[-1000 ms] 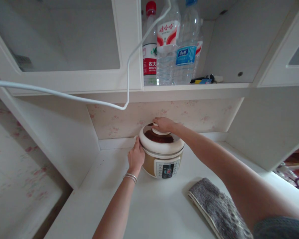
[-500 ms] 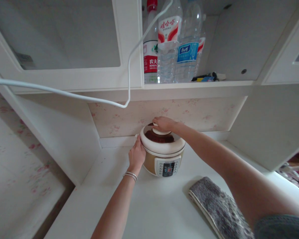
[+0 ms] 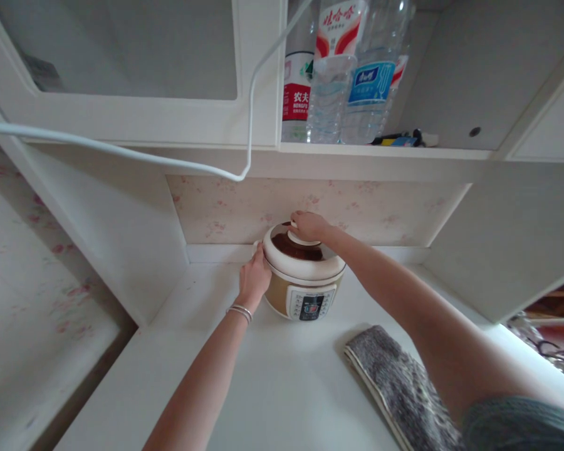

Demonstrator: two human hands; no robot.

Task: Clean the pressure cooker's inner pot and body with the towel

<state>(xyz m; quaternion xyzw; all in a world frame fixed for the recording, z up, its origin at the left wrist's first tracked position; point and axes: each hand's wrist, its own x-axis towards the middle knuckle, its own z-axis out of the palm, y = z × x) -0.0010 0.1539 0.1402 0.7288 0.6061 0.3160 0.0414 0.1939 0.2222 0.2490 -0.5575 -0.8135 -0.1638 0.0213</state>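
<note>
A white and gold electric stew pot (image 3: 276, 291) stands on the white counter, its button panel (image 3: 311, 303) facing me. Its lid (image 3: 305, 268) has a white rim and a brown see-through centre, and sits on the pot. My right hand (image 3: 309, 227) is closed over the lid's white knob (image 3: 302, 239), with some fingers hidden behind the palm. At the pot's left side, my left hand (image 3: 255, 275) is closed on the white side handle (image 3: 255, 245), most of which the fingers cover. A bracelet circles the left wrist.
A folded grey patterned towel (image 3: 395, 382) lies on the counter at front right. Above, an open cabinet shelf holds several plastic bottles (image 3: 331, 88) and small items. A white cable (image 3: 169, 161) hangs across the view. Side panels (image 3: 117, 219) enclose the counter.
The view has shifted slightly, so the pot and towel appear a little higher and further left. Both hands keep their places on the pot, and the lid stays on.
</note>
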